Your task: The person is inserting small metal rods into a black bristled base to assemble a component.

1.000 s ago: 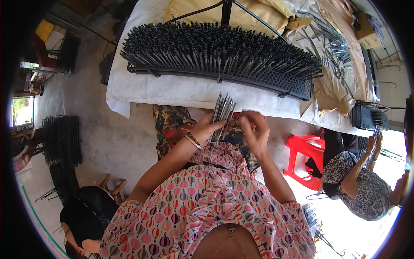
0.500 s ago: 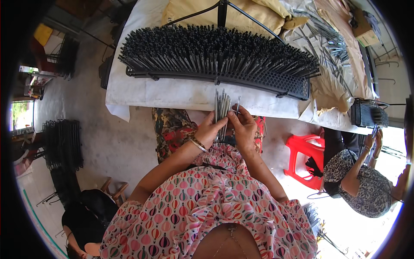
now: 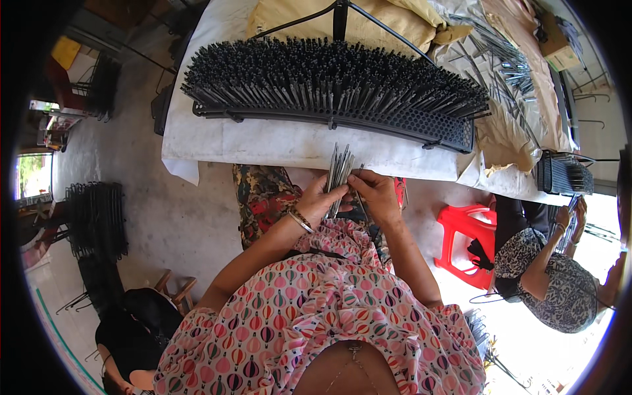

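Note:
My left hand (image 3: 318, 199) is closed round a bundle of thin metal rods (image 3: 340, 168), which stand up above its fingers. Beside it, my right hand (image 3: 378, 195) pinches a single thin rod (image 3: 361, 203), tilted, with its lower end below the fingers. The two hands are close together over my lap, in front of the table edge. Beyond them stands a long black rack (image 3: 395, 129) with a perforated tray, densely packed with upright dark rods (image 3: 316, 72). Bare holes show at its right end and along its front.
A white cloth (image 3: 263, 141) covers the table under the rack. Brown paper (image 3: 507, 141) with loose rods lies at the right. A red plastic stool (image 3: 454, 237) stands right of my legs. Another person (image 3: 553, 270) handles rods by a smaller rack (image 3: 563, 174). A further person (image 3: 138, 329) is at lower left.
My right hand has turned, and its single rod has gone from upright above the fingers to tilted with an end below them. The bundle in my left hand leans slightly more to the right.

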{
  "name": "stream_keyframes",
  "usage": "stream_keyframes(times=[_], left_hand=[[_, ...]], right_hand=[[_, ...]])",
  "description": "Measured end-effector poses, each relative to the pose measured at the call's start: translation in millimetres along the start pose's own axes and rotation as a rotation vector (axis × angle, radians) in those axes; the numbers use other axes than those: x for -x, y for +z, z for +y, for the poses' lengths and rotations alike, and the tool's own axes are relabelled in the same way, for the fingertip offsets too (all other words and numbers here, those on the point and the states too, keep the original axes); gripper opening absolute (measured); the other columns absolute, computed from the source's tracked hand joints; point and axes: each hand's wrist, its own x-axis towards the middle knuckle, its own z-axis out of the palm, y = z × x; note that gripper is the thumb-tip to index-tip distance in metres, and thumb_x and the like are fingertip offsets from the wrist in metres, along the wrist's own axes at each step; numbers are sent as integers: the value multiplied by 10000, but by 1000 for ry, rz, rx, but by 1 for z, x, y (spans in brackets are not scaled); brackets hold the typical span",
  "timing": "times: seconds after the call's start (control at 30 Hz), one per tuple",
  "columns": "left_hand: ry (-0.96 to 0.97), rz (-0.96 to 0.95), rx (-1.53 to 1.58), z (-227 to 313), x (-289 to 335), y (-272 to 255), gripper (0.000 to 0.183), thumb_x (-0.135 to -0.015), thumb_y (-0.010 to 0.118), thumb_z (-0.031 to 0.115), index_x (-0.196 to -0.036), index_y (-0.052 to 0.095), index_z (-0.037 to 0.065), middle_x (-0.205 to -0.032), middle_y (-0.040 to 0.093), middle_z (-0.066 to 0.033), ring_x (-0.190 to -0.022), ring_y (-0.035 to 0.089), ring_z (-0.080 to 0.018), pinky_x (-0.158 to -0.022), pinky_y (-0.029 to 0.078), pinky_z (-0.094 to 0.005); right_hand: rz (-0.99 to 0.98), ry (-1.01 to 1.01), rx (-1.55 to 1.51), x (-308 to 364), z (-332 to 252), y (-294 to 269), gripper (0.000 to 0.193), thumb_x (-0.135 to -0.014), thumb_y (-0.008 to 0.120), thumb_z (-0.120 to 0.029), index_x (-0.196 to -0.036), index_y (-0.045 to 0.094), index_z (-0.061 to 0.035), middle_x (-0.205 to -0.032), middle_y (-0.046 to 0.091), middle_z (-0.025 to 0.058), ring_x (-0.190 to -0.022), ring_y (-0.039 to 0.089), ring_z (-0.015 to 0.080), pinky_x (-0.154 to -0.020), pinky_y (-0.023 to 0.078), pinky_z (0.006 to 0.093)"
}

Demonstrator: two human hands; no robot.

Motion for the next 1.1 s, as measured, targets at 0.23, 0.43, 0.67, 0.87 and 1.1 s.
stream_keyframes(times=[0.23,0.43,0.67,0.87,1.1], left_hand=[[-37,22,-66,-1,5,3,235,-893,546,126,-1107,520,33,-989,597,-78,-887,614,-185,-719,553,-327],[-37,-6,-104,13,7,6,247,-893,544,127,-1115,511,24,-967,610,-119,-869,631,-226,-735,548,-339],[-113,-42,24,12,-14,1,247,-884,557,135,-1082,524,-8,-989,617,-143,-891,627,-247,-767,540,-362],[-133,-91,66,8,-17,3,258,-883,557,135,-1088,521,-17,-1002,612,-160,-910,621,-255,-788,529,-367],[-183,-179,129,15,-13,-1,305,-897,540,156,-1153,504,-5,-1071,591,-148,-971,602,-233,-832,512,-348]], right_hand=[[-68,71,14,2,12,-16,167,-841,618,-106,-904,646,46,-809,645,56,-709,571,85,-641,455,205],[60,-79,37,14,-22,-37,174,-896,518,-59,-1033,539,47,-870,650,97,-787,606,124,-684,479,239],[281,-620,-25,-9,-115,-68,160,-901,513,-42,-1045,501,28,-987,638,147,-942,595,156,-851,448,261],[178,-849,16,-52,-134,-69,156,-902,504,-17,-1055,489,12,-1008,634,122,-963,574,127,-840,423,227],[96,-851,141,-63,-126,-65,188,-891,521,-24,-1073,481,-3,-1025,637,118,-969,581,140,-857,431,253]])
